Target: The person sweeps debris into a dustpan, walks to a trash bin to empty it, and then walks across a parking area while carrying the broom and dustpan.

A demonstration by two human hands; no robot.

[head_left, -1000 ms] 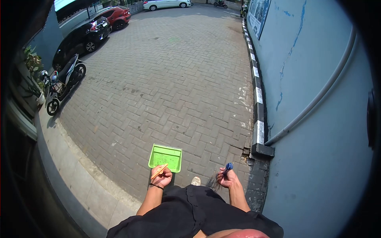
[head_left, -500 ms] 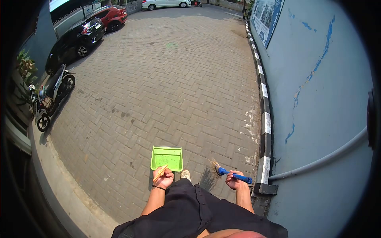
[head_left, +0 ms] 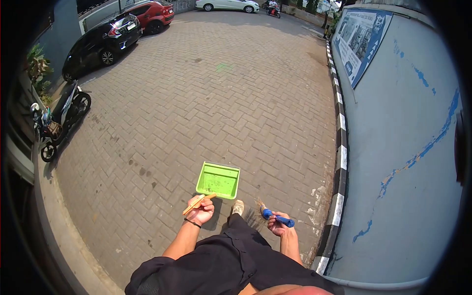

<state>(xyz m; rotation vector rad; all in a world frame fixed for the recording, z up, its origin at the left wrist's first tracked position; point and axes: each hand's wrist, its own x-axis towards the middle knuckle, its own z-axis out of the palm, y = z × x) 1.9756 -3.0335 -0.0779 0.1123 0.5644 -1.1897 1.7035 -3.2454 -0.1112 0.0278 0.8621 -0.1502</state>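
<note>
Low in the head view, my left hand (head_left: 201, 211) is closed around the orange-tan handle (head_left: 192, 205) of a green dustpan (head_left: 219, 189). The pan hangs in front of my left side, its open tray facing up with dark specks of dirt inside. My right hand (head_left: 279, 225) grips a broom (head_left: 267, 213) by its blue handle, whose end points to the right. Thin brown bristles fan out at the broom's far end, partly hidden by its head. One shoe (head_left: 238, 207) shows between the dustpan and the broom.
Grey paving (head_left: 221, 113) stretches ahead. A black-and-white kerb (head_left: 339, 169) runs along a blue-grey wall (head_left: 383, 147) on my right. At left stand a parked motorbike (head_left: 64, 118), a black car (head_left: 105, 46) and a red car (head_left: 152, 17). Far off, a person rides a motorbike (head_left: 273, 9) near a white car (head_left: 228, 5).
The view has swung, showing more of the poster on the wall. The dustpan sits farther right and higher in view, and the broom farther left. Both hands keep their holds.
</note>
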